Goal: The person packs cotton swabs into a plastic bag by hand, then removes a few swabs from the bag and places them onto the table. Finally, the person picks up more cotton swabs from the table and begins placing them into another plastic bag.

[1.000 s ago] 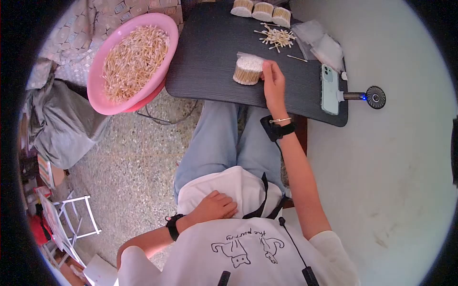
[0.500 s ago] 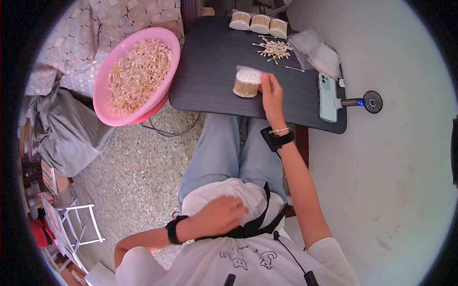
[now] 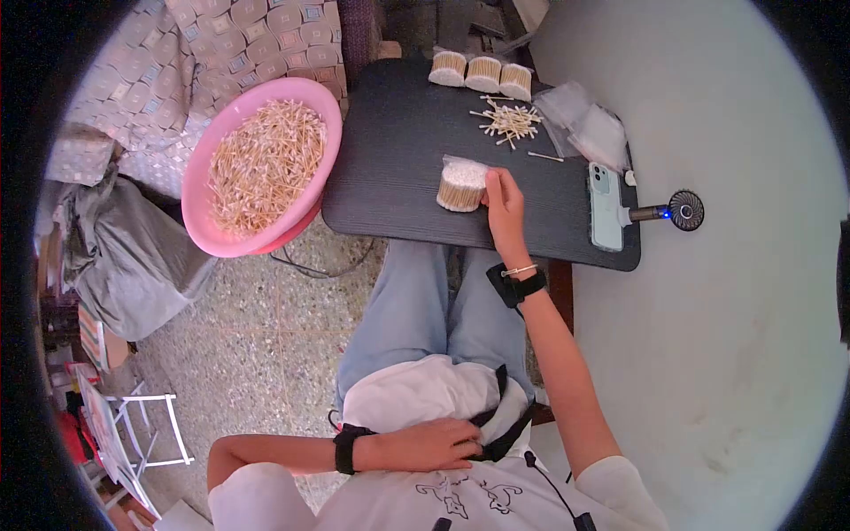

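Dark desk [image 3: 390, 142], wood-grained, rounded corners. Along far edge: three swab packs [image 3: 482, 73] side by side in row. Just nearer: loose swabs [image 3: 511, 122] in crisscross pile, stray swab [image 3: 545, 157] apart from it. At right: clear bags [image 3: 591, 131], crumpled, overlapping. Nearer, along right edge: pale phone [image 3: 606, 206], cameras up. Near front edge, around middle: lone pack [image 3: 461, 186], upright, right hand [image 3: 504, 202] gripping its right side.

A phone [image 3: 606, 208] lay near the right edge of the tabletop [image 3: 390, 150], and a small fan [image 3: 686, 211] stuck out beside it at the right of the frame. Patterned fabric [image 3: 266, 44] hung at upper left, above a crumpled grey cover [image 3: 133, 257]. At lower left, a white metal frame [image 3: 173, 429] stood on the speckled floor [image 3: 257, 372].
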The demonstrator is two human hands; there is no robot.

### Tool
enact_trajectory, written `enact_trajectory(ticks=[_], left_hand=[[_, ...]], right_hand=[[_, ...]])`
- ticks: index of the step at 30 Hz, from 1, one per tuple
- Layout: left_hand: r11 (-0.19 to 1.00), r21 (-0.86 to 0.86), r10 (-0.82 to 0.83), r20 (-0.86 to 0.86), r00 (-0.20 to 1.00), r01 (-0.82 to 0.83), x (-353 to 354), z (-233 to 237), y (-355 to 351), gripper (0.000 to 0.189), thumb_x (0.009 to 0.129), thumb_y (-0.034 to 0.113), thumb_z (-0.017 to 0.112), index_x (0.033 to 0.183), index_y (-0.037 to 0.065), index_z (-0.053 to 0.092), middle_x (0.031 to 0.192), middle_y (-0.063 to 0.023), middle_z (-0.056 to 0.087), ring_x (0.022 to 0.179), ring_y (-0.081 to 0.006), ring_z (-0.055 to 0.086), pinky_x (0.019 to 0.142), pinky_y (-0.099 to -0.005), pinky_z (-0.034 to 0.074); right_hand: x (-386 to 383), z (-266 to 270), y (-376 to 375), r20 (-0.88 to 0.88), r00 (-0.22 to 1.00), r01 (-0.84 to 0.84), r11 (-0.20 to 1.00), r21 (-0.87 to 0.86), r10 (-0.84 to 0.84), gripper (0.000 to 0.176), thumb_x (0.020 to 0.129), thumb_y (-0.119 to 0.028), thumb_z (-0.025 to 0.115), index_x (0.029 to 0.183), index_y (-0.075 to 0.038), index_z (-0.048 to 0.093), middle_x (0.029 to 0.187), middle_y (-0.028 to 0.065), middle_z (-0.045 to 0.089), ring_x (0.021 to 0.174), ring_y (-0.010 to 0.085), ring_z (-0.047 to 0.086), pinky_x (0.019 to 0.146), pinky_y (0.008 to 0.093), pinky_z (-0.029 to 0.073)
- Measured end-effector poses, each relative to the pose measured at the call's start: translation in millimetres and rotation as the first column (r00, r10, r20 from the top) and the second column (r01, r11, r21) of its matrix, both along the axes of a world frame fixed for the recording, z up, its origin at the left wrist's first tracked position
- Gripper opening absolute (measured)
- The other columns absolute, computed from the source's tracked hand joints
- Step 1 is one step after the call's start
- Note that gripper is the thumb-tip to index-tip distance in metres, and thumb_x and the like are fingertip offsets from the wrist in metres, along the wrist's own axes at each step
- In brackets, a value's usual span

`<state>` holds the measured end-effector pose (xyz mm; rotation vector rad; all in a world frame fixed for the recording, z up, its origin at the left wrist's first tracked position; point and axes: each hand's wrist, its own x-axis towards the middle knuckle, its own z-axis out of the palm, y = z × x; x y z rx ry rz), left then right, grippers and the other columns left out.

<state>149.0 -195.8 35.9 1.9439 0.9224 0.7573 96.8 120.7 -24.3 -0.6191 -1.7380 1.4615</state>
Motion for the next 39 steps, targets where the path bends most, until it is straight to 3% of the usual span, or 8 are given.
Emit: enact_trajectory(ticks=[1, 5, 11, 14, 26, 29, 34, 39], left_hand=[[0.991, -0.116, 0.065, -0.005, 0.998, -0.065, -1.1, -1.9, -1.7, 0.037, 0.084, 0.027, 0.056, 0.114, 0.007, 0.051, 0.121, -0.0070, 0.047, 0.106, -0.0254, 0.047, 0.093, -0.0456, 0.037], [0.972, 0.234, 0.100, -0.267, 0.958, -0.037, -9.4, 8.7, -5.8, 0.039, 0.081, 0.025, 0.057, 0.115, 0.006, 0.052, 0.106, -0.0063, 0.048, 0.099, -0.0227, 0.047, 0.083, -0.0345, 0.041], [0.992, 0.125, 0.050, -0.521, 0.852, 0.018, -12.6, 22.6, 5.5, 0.044, 0.072, 0.018, 0.057, 0.115, 0.008, 0.054, 0.109, -0.0029, 0.050, 0.092, -0.0200, 0.047, 0.073, -0.0328, 0.043], [0.999, 0.020, 0.047, -0.505, 0.862, -0.042, -5.0, 10.9, 15.4, 0.044, 0.071, 0.019, 0.059, 0.113, 0.009, 0.055, 0.110, -0.0035, 0.050, 0.094, -0.0207, 0.047, 0.073, -0.0324, 0.043], [0.937, 0.285, -0.014, -0.545, 0.839, 0.201, -57.4, 35.9, 39.6, 0.041, 0.065, 0.022, 0.057, 0.103, 0.006, 0.059, 0.082, -0.0023, 0.057, 0.067, -0.0151, 0.058, 0.056, -0.0250, 0.047], [0.919, 0.384, 0.097, -0.444, 0.891, 0.091, -66.9, 33.7, 47.5, 0.040, 0.064, 0.023, 0.058, 0.101, 0.006, 0.060, 0.081, -0.0020, 0.057, 0.064, -0.0147, 0.057, 0.056, -0.0250, 0.048], [0.992, 0.103, -0.026, -0.421, 0.907, 0.076, -52.7, 9.6, 51.9, 0.050, 0.064, 0.023, 0.065, 0.111, 0.011, 0.056, 0.097, -0.0068, 0.054, 0.092, -0.0224, 0.054, 0.075, -0.0325, 0.048], [0.992, -0.065, -0.120, -0.326, 0.938, 0.105, -40.8, -9.6, 34.8, 0.049, 0.066, 0.025, 0.069, 0.110, 0.008, 0.056, 0.104, -0.0099, 0.051, 0.093, -0.0273, 0.053, 0.076, -0.0376, 0.045]], right_hand=[[0.2, 0.8, -1.0, 0.006, 1.000, 0.007, 1.000, 0.005, -0.007, 0.030, 0.095, -0.029, 0.048, 0.088, -0.001, 0.054, 0.071, -0.0019, 0.049, 0.064, 0.0047, 0.044, 0.056, 0.0218, 0.037], [1.5, 3.8, -2.5, 0.021, 0.999, 0.039, 0.999, 0.025, -0.040, 0.029, 0.095, -0.029, 0.048, 0.089, -0.001, 0.055, 0.071, -0.0019, 0.049, 0.063, 0.0048, 0.044, 0.056, 0.0218, 0.038], [0.9, 1.7, -0.9, 0.026, 0.999, 0.031, 0.999, 0.011, -0.031, 0.030, 0.095, -0.030, 0.048, 0.090, -0.001, 0.056, 0.072, -0.0015, 0.050, 0.064, 0.0052, 0.045, 0.057, 0.0223, 0.039], [2.7, 8.5, -4.7, 0.042, 0.999, 0.034, 0.999, -0.002, -0.034, 0.031, 0.095, -0.030, 0.049, 0.090, -0.001, 0.056, 0.071, -0.0015, 0.050, 0.064, 0.0055, 0.045, 0.057, 0.0224, 0.039], [0.8, 0.4, -0.9, 0.026, 0.999, 0.046, 0.999, 0.023, -0.047, 0.031, 0.095, -0.030, 0.049, 0.088, 0.000, 0.055, 0.070, -0.0012, 0.049, 0.063, 0.0060, 0.043, 0.057, 0.0223, 0.037], [-2.2, -0.9, 0.9, 0.012, 0.998, 0.063, 0.997, 0.036, -0.064, 0.032, 0.095, -0.030, 0.048, 0.087, 0.000, 0.055, 0.071, -0.0009, 0.049, 0.064, 0.0061, 0.044, 0.058, 0.0222, 0.037], [-1.2, 0.7, 0.4, 0.045, 0.997, 0.055, 0.999, 0.000, -0.055, 0.033, 0.095, -0.031, 0.048, 0.087, 0.000, 0.054, 0.071, -0.0007, 0.049, 0.064, 0.0065, 0.044, 0.059, 0.0228, 0.038], [0.0, 1.5, -0.4, 0.042, 0.999, 0.033, 0.999, -0.011, -0.033, 0.033, 0.095, -0.031, 0.048, 0.087, 0.000, 0.054, 0.071, -0.0002, 0.049, 0.064, 0.0072, 0.044, 0.059, 0.0240, 0.038]])
